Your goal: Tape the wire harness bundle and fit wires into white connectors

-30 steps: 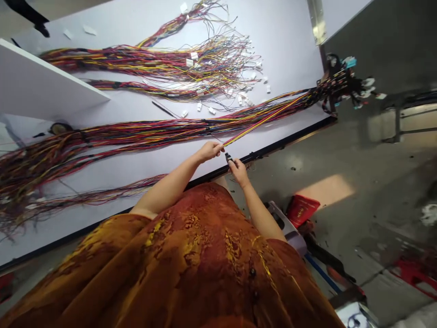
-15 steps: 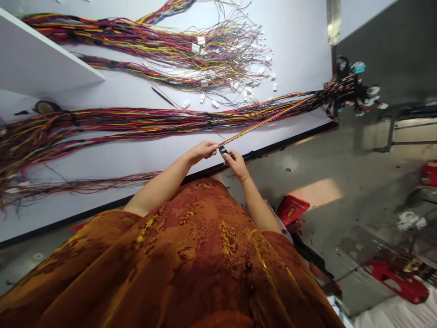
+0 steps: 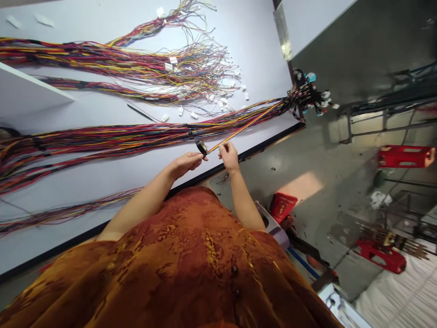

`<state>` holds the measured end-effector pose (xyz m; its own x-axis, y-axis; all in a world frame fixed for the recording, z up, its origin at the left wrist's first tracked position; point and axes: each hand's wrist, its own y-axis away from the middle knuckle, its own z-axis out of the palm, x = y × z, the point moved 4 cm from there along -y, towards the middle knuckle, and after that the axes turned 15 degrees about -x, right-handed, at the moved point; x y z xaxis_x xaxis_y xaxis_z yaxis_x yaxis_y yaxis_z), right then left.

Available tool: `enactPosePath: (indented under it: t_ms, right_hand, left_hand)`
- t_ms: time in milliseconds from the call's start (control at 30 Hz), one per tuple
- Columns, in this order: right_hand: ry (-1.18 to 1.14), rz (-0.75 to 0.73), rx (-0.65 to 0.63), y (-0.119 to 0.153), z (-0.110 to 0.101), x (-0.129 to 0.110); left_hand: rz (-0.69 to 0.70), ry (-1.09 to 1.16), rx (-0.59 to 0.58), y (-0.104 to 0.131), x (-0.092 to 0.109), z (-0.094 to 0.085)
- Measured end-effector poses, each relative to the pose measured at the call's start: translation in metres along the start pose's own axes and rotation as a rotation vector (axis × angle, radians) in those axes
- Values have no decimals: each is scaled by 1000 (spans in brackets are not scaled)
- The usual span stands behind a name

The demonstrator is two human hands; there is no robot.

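A few red and yellow wires point(image 3: 239, 130) branch off the long harness and run taut down to my left hand point(image 3: 186, 165). My left fingers pinch their near end. Right at those fingertips a roll of black tape point(image 3: 201, 146) stands on edge, touching the wires; whether the fingers also grip it is hard to see. My right hand point(image 3: 229, 157) is just to the right, its fingers curled together beside the wires. What lies between them, if anything, is hidden. Behind both hands stretches the thick wire harness point(image 3: 143, 136), tied with black bands.
More loose wire bundles point(image 3: 136, 61) with white connectors lie farther back on the white table point(image 3: 252, 45). A black cluster of connectors point(image 3: 305, 95) hangs at the table's right end. The dark table edge point(image 3: 269, 146) runs close to me. Red parts point(image 3: 382, 255) stand on the floor side.
The tape roll was in my right fingers and is now at my left fingertips. My right hand has let go of it and closed beside the wires. The view has shifted right.
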<state>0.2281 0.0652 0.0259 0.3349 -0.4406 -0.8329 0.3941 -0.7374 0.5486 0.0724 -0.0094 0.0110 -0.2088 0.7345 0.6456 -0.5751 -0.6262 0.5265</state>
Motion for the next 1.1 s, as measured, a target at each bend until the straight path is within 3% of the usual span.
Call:
enactPosePath:
  t_ms: [100,167,233,333,433,500,600,700,767,900,1000,1100]
  right_hand:
    - [-249,42,-282,8,17,30]
    - [-243,1,-403,10,28,37]
    - [-91,-19,-356,19,29,36]
    - [140,11,-270,43,20,24]
    - [85,32,-351,51,19,2]
    - [-62,12,-413,39,25,-11]
    - [-224,7,-399,14,30,-11]
    - [-236,21,-216,2,17,11]
    - [-247,-12,-184,-3,9,24]
    - [-328,-57,-494,-14,20,28]
    - [-288,-6,-554,-4,30,27]
    - [-170,7,-401,21,29,33]
  left_hand:
    - [-79,114,-91,-2,-1,0]
    - [-95,137,-98,-3,0,0]
    - [-80,67,-41,-3,4,0]
    - [-35,-245,124,-2,10,-1]
    - [73,-529,253,0,17,0]
    - [131,-573,280,1,19,-1]
    - [106,-488,242,2,18,-2]
    - [55,-292,109,5,15,2]
    - [34,-138,7,6,14,4]
    - [-22,-17,-59,4,15,4]
    - [-20,-274,115,0,19,0]
    - [-10,-665,378,-3,22,-2]
